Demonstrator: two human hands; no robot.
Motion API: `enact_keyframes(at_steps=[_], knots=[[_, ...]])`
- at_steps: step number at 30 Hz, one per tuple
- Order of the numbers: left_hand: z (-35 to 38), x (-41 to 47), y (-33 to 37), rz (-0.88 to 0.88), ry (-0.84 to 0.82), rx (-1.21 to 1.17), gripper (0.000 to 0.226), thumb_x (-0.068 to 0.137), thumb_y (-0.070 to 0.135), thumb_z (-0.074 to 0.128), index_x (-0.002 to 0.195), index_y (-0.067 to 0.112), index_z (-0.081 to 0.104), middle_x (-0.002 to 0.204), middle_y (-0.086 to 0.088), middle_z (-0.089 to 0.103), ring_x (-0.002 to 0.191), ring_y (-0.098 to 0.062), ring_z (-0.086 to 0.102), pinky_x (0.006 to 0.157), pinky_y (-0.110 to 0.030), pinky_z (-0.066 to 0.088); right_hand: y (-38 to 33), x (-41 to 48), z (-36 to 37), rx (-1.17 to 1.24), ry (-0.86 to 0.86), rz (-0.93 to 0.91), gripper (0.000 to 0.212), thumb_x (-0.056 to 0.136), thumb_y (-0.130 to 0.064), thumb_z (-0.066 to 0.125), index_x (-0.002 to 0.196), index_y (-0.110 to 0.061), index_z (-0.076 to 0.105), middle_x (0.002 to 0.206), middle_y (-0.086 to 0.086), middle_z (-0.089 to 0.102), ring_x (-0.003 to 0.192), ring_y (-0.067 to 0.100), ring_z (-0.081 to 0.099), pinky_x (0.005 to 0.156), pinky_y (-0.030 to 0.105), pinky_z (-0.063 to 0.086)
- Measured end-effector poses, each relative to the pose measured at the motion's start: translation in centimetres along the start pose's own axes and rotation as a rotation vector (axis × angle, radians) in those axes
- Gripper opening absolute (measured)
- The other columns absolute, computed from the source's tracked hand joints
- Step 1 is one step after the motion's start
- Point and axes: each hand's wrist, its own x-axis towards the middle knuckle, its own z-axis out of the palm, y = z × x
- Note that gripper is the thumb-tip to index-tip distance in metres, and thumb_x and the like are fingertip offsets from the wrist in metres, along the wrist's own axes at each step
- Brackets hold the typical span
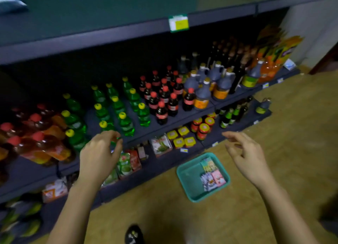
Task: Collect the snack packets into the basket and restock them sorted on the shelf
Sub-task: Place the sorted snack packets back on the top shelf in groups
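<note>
While the left hand [99,152] and right hand [245,156] are hovering loosely curled, holding nothing, the snack packets [212,174] are lying in the basket [189,177] on the floor [285,134] beyond; restocking is probably beginning, calling for lifting one toward the shelf [109,13].

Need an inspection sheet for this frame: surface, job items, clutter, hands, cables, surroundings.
Surface: top shelf mostly bare; one blurred packet at its left end.
Job's things: teal basket on the floor, a few snack packets along its right side.
Clutter: green bottles, cola bottles, sauce jugs and jars on the lower shelves.
Hands: left hand and right hand loosely curled, holding nothing, in the air.
Cables: nothing seen.
Surroundings: tan floor; shoe tip at the bottom edge.
</note>
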Motion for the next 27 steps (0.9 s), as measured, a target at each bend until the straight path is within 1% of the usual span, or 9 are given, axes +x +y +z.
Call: enact_keyframes(at_steps=[2, 4, 6, 10, 13, 16, 19, 23, 27], knots=[[2.5, -1.4, 3.8, -0.044, -0.057, -0.036, 0.008, 0.084, 0.018, 0.065, 0.089, 0.013, 0.065, 0.083, -0.007, 0.068, 0.078, -0.033, 0.065, 0.057, -0.035, 0.046, 3.5, -1.4, -2.0, -0.013, -0.019, 0.017, 0.028, 0.083, 0.000, 0.062, 0.109, -0.012, 0.065, 0.098, -0.007, 0.058, 0.090, 0.019, 0.062, 0.083, 0.041, 0.053], [4.9, -2.6, 7.3, -0.086, -0.107, -0.051, 0.010, 0.083, 0.019, 0.066, 0.092, 0.014, 0.066, 0.087, -0.009, 0.069, 0.083, -0.033, 0.065, 0.061, -0.037, 0.047, 6.7, -2.3, -3.7, -0.032, -0.053, 0.024, 0.030, 0.082, 0.002, 0.062, 0.108, -0.012, 0.065, 0.098, -0.008, 0.058, 0.091, 0.019, 0.063, 0.084, 0.039, 0.053], [6.9, -3.5, 10.4, -0.085, -0.144, -0.058, 0.010, 0.084, 0.021, 0.065, 0.093, 0.016, 0.065, 0.089, -0.008, 0.069, 0.085, -0.033, 0.065, 0.061, -0.036, 0.045, 9.6, -2.8, -5.1, -0.028, -0.080, 0.046, 0.031, 0.080, 0.004, 0.062, 0.108, -0.011, 0.066, 0.098, -0.007, 0.058, 0.091, 0.017, 0.062, 0.084, 0.036, 0.052], [9.5, -4.1, 15.0, -0.099, -0.170, -0.057, 0.011, 0.085, 0.022, 0.064, 0.093, 0.014, 0.064, 0.090, -0.007, 0.067, 0.085, -0.034, 0.064, 0.058, -0.030, 0.034, 14.6, -2.7, -6.7, 0.000, -0.113, 0.123, 0.031, 0.079, 0.006, 0.062, 0.106, -0.008, 0.067, 0.101, 0.001, 0.064, 0.090, 0.020, 0.063, 0.083, 0.039, 0.053], [11.4, -3.3, 16.9, -0.069, -0.189, -0.049, 0.009, 0.084, 0.021, 0.064, 0.091, 0.015, 0.064, 0.086, -0.003, 0.067, 0.080, -0.031, 0.064, 0.056, -0.027, 0.033, 17.8, -1.5, -6.8, 0.006, -0.136, 0.150, 0.029, 0.080, 0.006, 0.061, 0.104, -0.008, 0.068, 0.101, 0.005, 0.065, 0.089, 0.022, 0.064, 0.083, 0.041, 0.053], [13.9, -2.0, 18.5, -0.096, -0.206, -0.056, 0.009, 0.084, 0.019, 0.065, 0.090, 0.014, 0.065, 0.083, -0.003, 0.067, 0.074, -0.030, 0.064, 0.054, -0.027, 0.035, 21.0, 0.2, -6.0, 0.025, -0.145, 0.163, 0.028, 0.081, 0.007, 0.060, 0.103, -0.007, 0.068, 0.101, 0.006, 0.066, 0.088, 0.023, 0.065, 0.082, 0.045, 0.054], [17.5, -1.0, 19.9, -0.172, -0.249, -0.076, 0.011, 0.085, 0.021, 0.063, 0.094, 0.016, 0.065, 0.084, -0.001, 0.067, 0.079, -0.029, 0.065, 0.058, -0.029, 0.039, 24.3, 2.2, -4.8, 0.033, -0.209, 0.187, 0.031, 0.080, 0.007, 0.059, 0.105, -0.010, 0.067, 0.103, 0.003, 0.065, 0.091, 0.021, 0.064, 0.082, 0.046, 0.054], [23.5, 0.5, 21.0, -0.299, -0.350, -0.092, 0.015, 0.088, 0.026, 0.056, 0.101, 0.022, 0.063, 0.095, 0.001, 0.067, 0.090, -0.029, 0.064, 0.069, -0.034, 0.045, 28.6, 5.2, -3.0, 0.007, -0.338, 0.170, 0.035, 0.079, 0.005, 0.058, 0.107, -0.014, 0.066, 0.103, 0.001, 0.063, 0.090, 0.020, 0.064, 0.079, 0.045, 0.054], [28.9, 1.1, 21.7, -0.416, -0.425, -0.089, 0.016, 0.088, 0.025, 0.054, 0.102, 0.022, 0.061, 0.100, -0.002, 0.068, 0.093, -0.030, 0.063, 0.071, -0.034, 0.046, 32.8, 7.8, -0.6, -0.017, -0.464, 0.174, 0.032, 0.079, 0.002, 0.059, 0.105, -0.015, 0.067, 0.102, 0.002, 0.064, 0.086, 0.023, 0.066, 0.078, 0.046, 0.054]])
